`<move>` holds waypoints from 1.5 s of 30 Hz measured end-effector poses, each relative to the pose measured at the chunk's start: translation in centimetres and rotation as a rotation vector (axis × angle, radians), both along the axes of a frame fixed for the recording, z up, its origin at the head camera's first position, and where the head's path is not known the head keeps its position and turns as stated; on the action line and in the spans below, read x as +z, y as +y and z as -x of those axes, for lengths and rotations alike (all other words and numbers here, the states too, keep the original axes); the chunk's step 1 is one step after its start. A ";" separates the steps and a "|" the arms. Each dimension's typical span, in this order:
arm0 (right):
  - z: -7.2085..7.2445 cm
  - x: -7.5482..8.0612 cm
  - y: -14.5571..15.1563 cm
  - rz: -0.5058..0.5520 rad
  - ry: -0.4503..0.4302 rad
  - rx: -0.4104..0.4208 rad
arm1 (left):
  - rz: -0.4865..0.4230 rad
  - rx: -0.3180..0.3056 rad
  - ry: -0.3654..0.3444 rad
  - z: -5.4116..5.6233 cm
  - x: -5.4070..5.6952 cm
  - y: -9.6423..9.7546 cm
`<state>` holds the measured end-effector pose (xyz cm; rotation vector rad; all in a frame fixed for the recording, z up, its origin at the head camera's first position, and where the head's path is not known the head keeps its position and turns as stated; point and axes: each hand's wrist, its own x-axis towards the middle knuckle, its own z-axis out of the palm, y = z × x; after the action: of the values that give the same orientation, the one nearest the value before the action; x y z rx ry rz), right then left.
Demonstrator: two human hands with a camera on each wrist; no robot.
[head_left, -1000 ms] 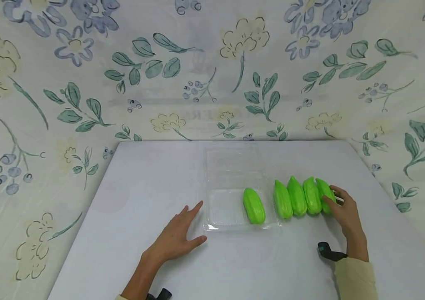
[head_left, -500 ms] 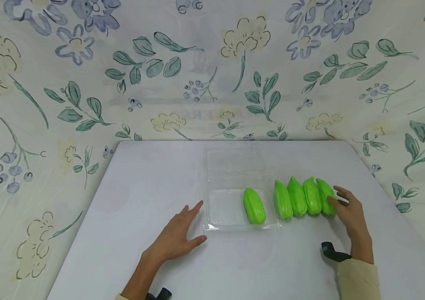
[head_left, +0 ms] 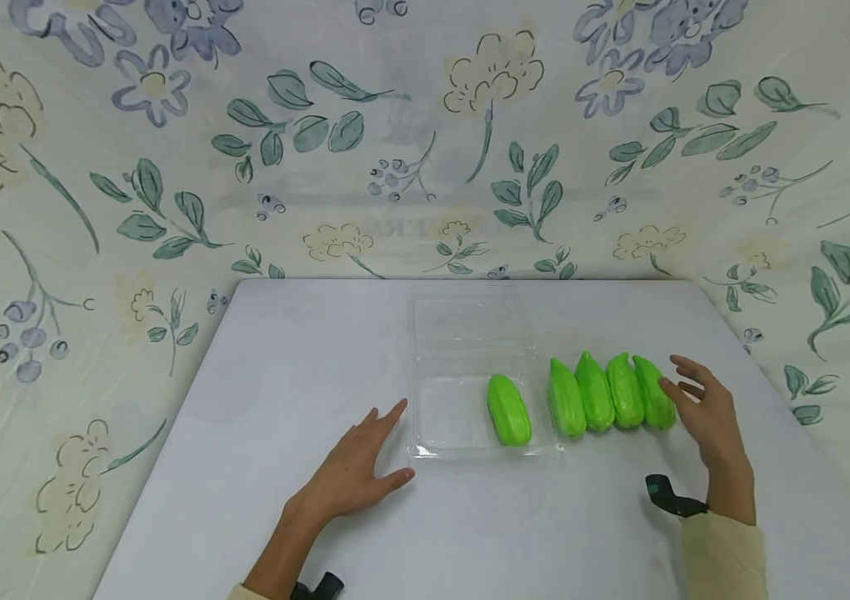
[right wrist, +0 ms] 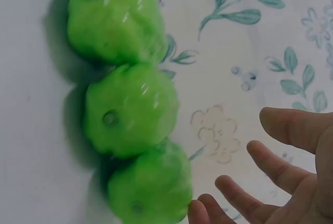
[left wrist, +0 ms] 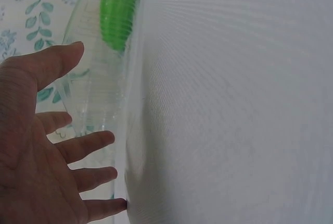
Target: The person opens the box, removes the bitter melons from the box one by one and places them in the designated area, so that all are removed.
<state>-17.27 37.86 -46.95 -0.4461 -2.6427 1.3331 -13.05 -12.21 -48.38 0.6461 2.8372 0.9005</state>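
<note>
One glossy green gourd [head_left: 509, 411], ridged and bumpy, lies in the right part of a clear plastic box [head_left: 443, 454] whose lid is folded back. To the box's right, several like gourds stand side by side in a row, each with a pointed far end. Just right of the row's last gourd [head_left: 653, 393], my right hand [head_left: 712, 421] hovers with spread, slightly bent fingers, holding nothing. Whether a fingertip still touches that gourd, I cannot tell. My left hand [head_left: 346, 477] rests beside the box's left edge, fingers spread; its thumb stands up in the left wrist view.
A white table [head_left: 282, 358] carries everything, its far edge meeting a flower-printed cloth [head_left: 395, 167]. Black wrist cameras are strapped below both hands, the right one [head_left: 668, 497] close to the tabletop.
My right hand was gripping the rightmost gourd; it has let go and drawn away to the right. The left hand and the gourds stay nearly where they were.
</note>
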 end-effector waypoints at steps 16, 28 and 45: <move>0.1 3.4 -4.6 0.018 0.168 0.232 | 0.006 0.011 0.002 0.1 -0.1 0.1; 0.3 4.8 -8.7 0.047 0.187 0.375 | -0.007 -0.003 0.014 -0.1 -0.2 0.0; 0.7 4.4 -13.3 0.187 0.190 0.551 | -0.010 -0.001 0.002 -0.1 -0.3 0.1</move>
<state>-17.97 24.52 -42.52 0.4085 -2.5833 1.6717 -12.98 -12.16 -48.64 0.6507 2.8357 0.9143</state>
